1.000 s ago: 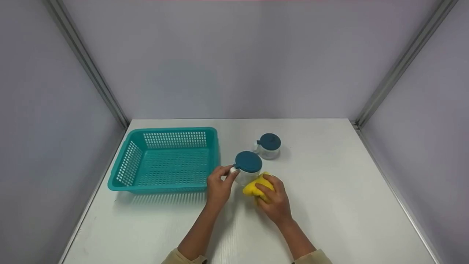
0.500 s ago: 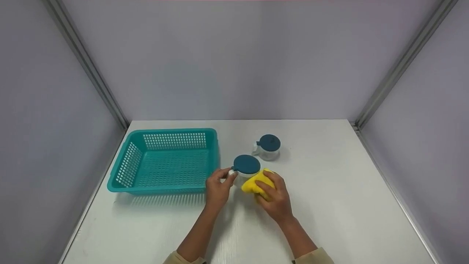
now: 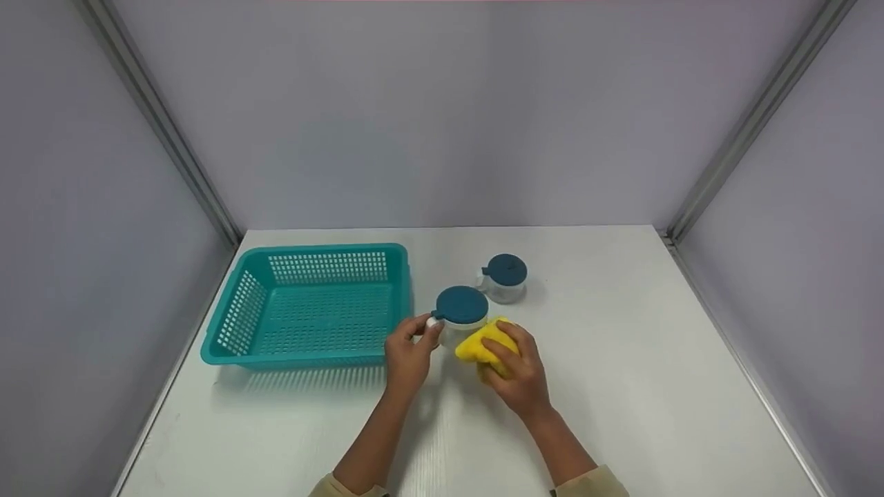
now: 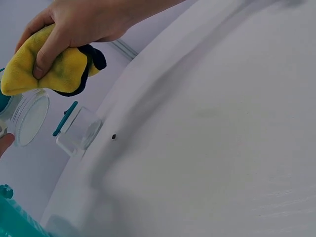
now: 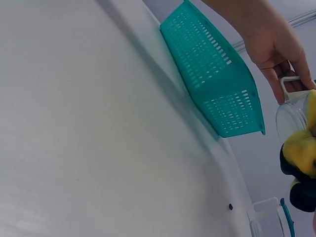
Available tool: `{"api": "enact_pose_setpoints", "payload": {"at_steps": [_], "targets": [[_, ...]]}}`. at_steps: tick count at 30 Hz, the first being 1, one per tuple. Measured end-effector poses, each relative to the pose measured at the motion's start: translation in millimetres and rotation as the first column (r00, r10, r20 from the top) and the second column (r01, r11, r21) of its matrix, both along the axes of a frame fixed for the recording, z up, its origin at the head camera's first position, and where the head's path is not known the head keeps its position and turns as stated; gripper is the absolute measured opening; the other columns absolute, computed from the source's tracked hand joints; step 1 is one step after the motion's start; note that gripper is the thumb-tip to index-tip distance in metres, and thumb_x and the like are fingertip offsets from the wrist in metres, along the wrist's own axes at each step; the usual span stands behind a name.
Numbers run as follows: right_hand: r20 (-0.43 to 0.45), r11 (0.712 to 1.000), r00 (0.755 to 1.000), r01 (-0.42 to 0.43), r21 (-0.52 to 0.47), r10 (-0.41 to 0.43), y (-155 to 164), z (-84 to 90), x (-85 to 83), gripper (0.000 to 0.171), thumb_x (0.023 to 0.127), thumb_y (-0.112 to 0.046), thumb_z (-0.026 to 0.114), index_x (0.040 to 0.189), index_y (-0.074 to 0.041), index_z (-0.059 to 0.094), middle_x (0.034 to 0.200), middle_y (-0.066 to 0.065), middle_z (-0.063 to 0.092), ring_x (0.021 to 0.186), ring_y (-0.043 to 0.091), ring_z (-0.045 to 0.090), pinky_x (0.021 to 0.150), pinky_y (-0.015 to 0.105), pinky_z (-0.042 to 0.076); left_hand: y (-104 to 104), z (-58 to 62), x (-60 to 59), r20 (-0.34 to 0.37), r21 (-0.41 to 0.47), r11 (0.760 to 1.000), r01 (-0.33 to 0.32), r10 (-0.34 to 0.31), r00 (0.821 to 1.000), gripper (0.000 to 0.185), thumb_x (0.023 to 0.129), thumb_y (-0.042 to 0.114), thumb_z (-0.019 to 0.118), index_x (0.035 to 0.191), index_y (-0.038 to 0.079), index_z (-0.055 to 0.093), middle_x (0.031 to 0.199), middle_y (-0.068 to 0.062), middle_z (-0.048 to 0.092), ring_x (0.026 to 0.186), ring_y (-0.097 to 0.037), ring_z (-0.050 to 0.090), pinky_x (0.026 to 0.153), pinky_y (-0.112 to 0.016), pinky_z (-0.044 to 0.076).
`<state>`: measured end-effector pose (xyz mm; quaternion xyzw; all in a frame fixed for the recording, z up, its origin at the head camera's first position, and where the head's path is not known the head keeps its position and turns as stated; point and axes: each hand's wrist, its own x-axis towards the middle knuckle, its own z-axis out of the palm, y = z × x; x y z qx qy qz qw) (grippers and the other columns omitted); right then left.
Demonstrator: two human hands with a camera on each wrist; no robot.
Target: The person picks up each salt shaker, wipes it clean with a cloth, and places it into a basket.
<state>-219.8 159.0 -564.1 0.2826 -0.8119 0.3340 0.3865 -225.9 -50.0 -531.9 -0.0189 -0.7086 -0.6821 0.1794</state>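
Just right of the teal basket (image 3: 311, 304), seen from the head camera, a clear jar (image 3: 461, 324) with a dark teal lid stands on the white bench (image 3: 621, 386). The left hand (image 3: 407, 355) pinches the jar's white side handle (image 3: 435, 322) between thumb and fingers, a closed grip that steadies it. The right hand (image 3: 514, 369) is curled round a bunched yellow cloth (image 3: 483, 342) and presses it against the jar's wall on the side away from the basket. I judge the step in hand to be wiping the jar's outside; the next move likely calls for turning the jar by its handle or sweeping the cloth round to an unwiped side, with the left grip kept firm so the jar does not tip. A second lidded jar (image 3: 505, 277) stands apart, farther from the basket.

From the left wrist camera the right hand (image 4: 84, 24) grips the cloth (image 4: 44, 69), which shows a dark underside; the wiped jar (image 4: 27, 118) is cut off at the frame edge, and only a fingertip of the left hand shows.

From the right wrist camera the basket (image 5: 217, 79) lies beyond the left hand (image 5: 276, 49) on the handle; the jar (image 5: 291, 118) and cloth (image 5: 298, 153) are cropped, and the cloth's contact patch is hidden.
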Motion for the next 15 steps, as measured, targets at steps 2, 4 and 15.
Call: {"api": "enact_pose_setpoints", "payload": {"at_steps": [2,4,15], "targets": [[0.013,1.0,1.0,0.002,0.01,-0.002,0.7,-3.4,0.1,0.042,0.077,-0.006,0.077,0.117,-0.017,0.071,0.133,0.015,0.054,0.12,0.025,0.051,0.112,0.019,0.036,-0.3,0.7,-0.2,0.007,-0.001,1.0,-0.009,0.009,1.0,0.021,0.09,0.026,0.072,0.107,0.013,0.074,0.095,-0.003,0.067,0.089,-0.019,0.063,0.071,-0.026,0.061],[0.024,1.0,1.0,0.005,0.023,-0.006,1.7,-7.0,0.2,0.043,0.076,-0.005,0.078,0.117,-0.017,0.071,0.133,0.014,0.054,0.12,0.025,0.051,0.112,0.018,0.036,-0.2,1.6,0.0,0.012,-0.009,1.0,-0.018,0.018,1.0,0.022,0.091,0.027,0.072,0.107,0.013,0.074,0.096,-0.002,0.067,0.089,-0.019,0.063,0.071,-0.025,0.061],[0.049,0.998,0.999,0.016,0.058,-0.019,4.6,-15.1,0.2,0.044,0.074,-0.004,0.08,0.115,-0.017,0.071,0.133,0.013,0.054,0.12,0.024,0.052,0.112,0.017,0.035,-0.4,3.0,0.7,0.016,-0.035,0.999,-0.038,0.038,0.999,0.024,0.09,0.029,0.072,0.108,0.013,0.075,0.093,0.0,0.067,0.09,-0.018,0.062,0.072,-0.025,0.061]]}}
